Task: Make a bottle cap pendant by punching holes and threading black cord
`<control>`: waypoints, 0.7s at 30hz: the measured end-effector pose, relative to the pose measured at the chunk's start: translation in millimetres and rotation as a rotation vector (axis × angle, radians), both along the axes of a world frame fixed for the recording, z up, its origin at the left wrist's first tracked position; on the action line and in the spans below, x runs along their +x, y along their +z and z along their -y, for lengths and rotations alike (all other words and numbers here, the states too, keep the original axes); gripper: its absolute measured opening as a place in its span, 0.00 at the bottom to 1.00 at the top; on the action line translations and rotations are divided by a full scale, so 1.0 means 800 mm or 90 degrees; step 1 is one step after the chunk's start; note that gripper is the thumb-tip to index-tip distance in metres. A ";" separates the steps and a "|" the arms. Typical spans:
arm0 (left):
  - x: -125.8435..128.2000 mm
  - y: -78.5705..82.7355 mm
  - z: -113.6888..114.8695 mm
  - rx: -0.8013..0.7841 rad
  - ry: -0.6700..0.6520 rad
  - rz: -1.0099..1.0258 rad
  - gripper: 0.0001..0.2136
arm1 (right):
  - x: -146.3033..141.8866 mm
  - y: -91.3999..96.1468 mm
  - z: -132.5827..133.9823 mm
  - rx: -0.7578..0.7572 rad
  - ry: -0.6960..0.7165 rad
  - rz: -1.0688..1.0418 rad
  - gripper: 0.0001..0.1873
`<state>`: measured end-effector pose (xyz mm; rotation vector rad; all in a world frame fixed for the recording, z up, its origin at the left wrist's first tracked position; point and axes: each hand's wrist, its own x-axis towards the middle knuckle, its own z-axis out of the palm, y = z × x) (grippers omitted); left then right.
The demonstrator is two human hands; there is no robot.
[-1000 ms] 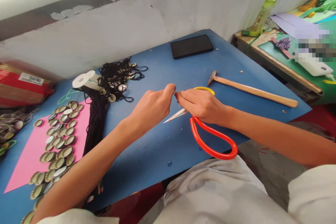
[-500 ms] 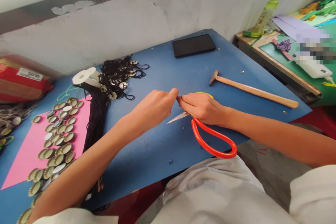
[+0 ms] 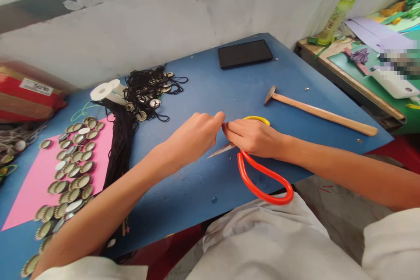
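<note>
My left hand (image 3: 193, 136) and my right hand (image 3: 252, 136) meet fingertip to fingertip over the middle of the blue table (image 3: 203, 96). Both are pinched closed on something too small to make out. Under my right hand lie scissors (image 3: 262, 175) with one red and one yellow loop handle, the blade tip pointing left. A sheet of pink paper (image 3: 29, 192) at the left carries several flattened bottle caps (image 3: 74, 170). A bundle of black cords (image 3: 121, 144) lies beside it, running up to a tangle of corded caps (image 3: 149, 92).
A wooden-handled hammer (image 3: 321, 113) lies at the right, a black flat slab (image 3: 245, 53) at the far edge, a white spool (image 3: 105, 89) at the left. A red package (image 3: 26, 96) sits far left. A neighbouring table (image 3: 361, 70) holds a green bottle (image 3: 336, 18) and paper pieces.
Both hands stay pinched together at the same spot on the table. The view has shifted slightly; nothing else has visibly moved.
</note>
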<state>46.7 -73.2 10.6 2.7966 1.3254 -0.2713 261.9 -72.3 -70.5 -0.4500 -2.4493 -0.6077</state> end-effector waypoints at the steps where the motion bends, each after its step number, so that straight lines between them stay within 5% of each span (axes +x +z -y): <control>1: 0.000 -0.001 0.000 -0.003 0.003 -0.004 0.12 | 0.000 0.001 0.000 -0.002 -0.001 0.004 0.16; 21: -0.005 -0.029 -0.009 -0.032 0.017 0.031 0.12 | 0.008 0.009 -0.013 -0.001 0.054 0.220 0.14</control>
